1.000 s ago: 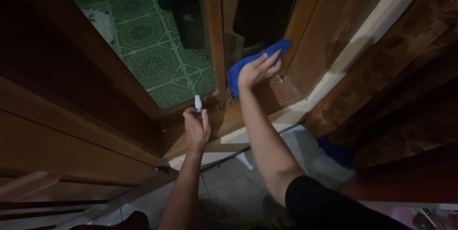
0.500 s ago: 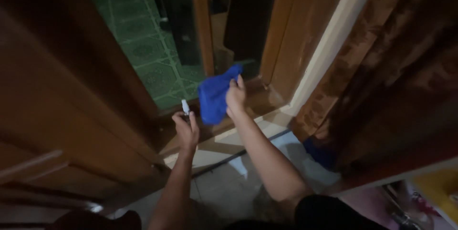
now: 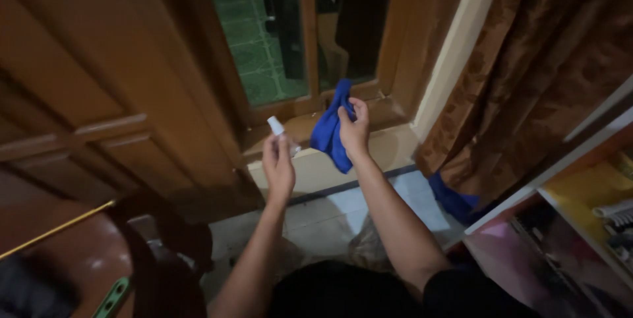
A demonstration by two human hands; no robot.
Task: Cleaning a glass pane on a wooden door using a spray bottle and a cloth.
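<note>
My right hand [image 3: 355, 130] grips a blue cloth [image 3: 330, 130], which hangs crumpled in the air in front of a low wooden window frame [image 3: 310, 104]. Just to its left, my left hand [image 3: 278, 163] holds a small white spray bottle [image 3: 276, 127] with its cap pointing up. Both hands are raised a little in front of the sill [image 3: 389, 143], apart from the glass [image 3: 264, 48].
A wooden panelled door [image 3: 99, 100] stands at the left. A brown patterned curtain [image 3: 527, 74] hangs at the right, with a blue object [image 3: 455, 201] on the tiled floor [image 3: 330, 222] beneath it. A shelf with items [image 3: 593, 226] is at the lower right; a dark wooden chair [image 3: 151, 252] at the lower left.
My right hand lifted the blue cloth off the glass and frame and drew it back towards me. The view swung to the right; both hands now sit closer together.
</note>
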